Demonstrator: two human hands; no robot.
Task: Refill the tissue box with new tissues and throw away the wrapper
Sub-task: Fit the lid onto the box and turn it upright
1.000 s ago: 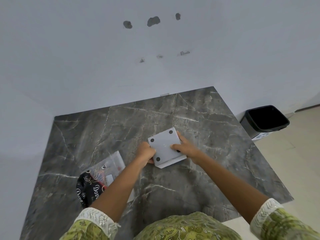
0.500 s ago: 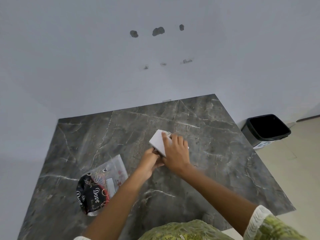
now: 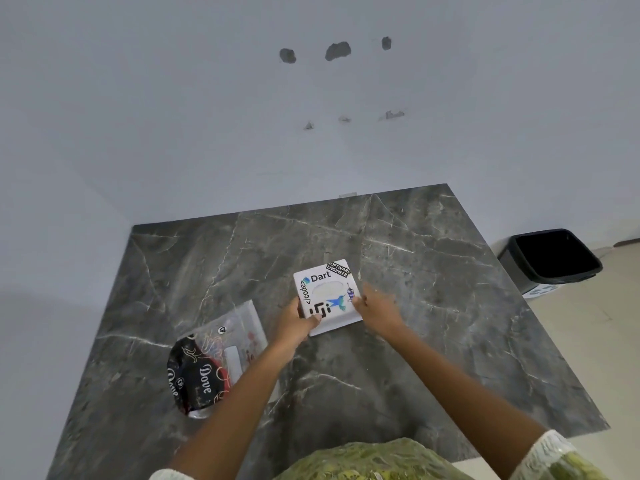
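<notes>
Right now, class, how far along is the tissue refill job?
Done: the tissue box sits sticker side up on the table, white tissue showing in its slot. In hand: left hand grips it, right hand touches its edge. Left: the wrapper lies unbinned; the bin waits.

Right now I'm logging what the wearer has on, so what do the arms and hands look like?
Both forearms are bare. The left hand and right hand wear no gloves, and no jewellery shows. Each short sleeve is green patterned fabric ending in a white lace-like cuff.
</notes>
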